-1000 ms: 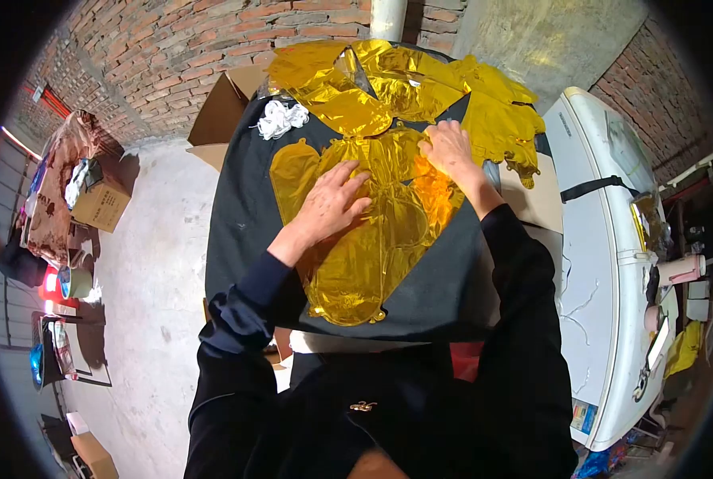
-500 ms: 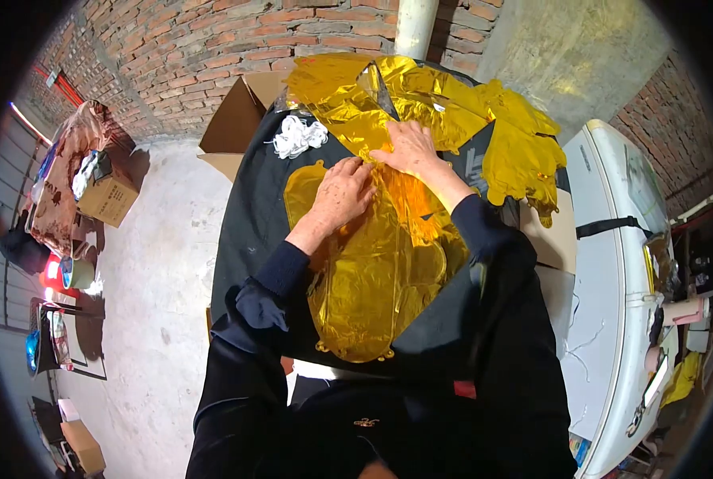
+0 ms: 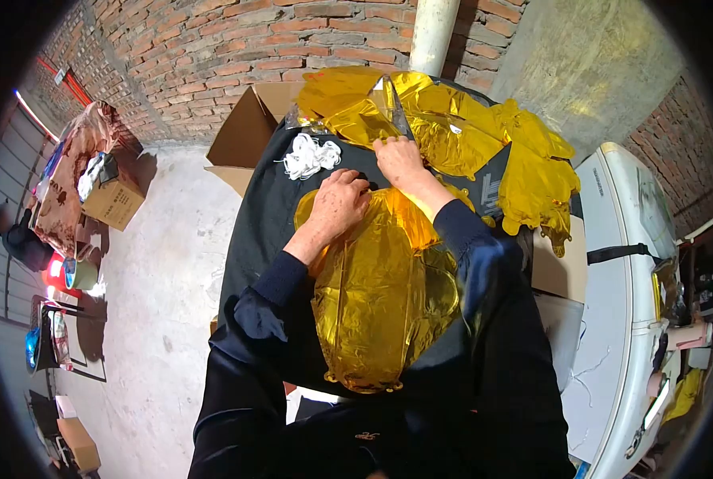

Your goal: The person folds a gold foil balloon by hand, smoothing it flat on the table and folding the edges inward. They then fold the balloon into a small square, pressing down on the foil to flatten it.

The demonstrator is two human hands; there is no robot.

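Note:
A flat gold foil balloon (image 3: 364, 311) lies lengthwise in front of me on a black cloth-covered table (image 3: 252, 239). My left hand (image 3: 340, 201) rests at its upper left edge, fingers bent over the foil. Further up, my right hand (image 3: 400, 162) has its fingers curled down at the lower edge of a heap of gold foil balloons (image 3: 452, 132). Its fingertips are hidden, so what they pinch does not show. An orange-gold foil part (image 3: 416, 223) lies under my right wrist. White string (image 3: 311, 156) sits bundled left of the heap.
Behind the table's left corner stands an open cardboard box (image 3: 240, 140). A white freezer (image 3: 604, 279) with a black strap is on the right. Across the floor, another person (image 3: 22, 239) is beside a cloth-covered pile (image 3: 73, 188). A brick wall (image 3: 212, 56) rises behind.
The view has shifted, so the table sits lower. My right fingers have drawn together and bent. A dark gap now shows between the heap and the near balloon.

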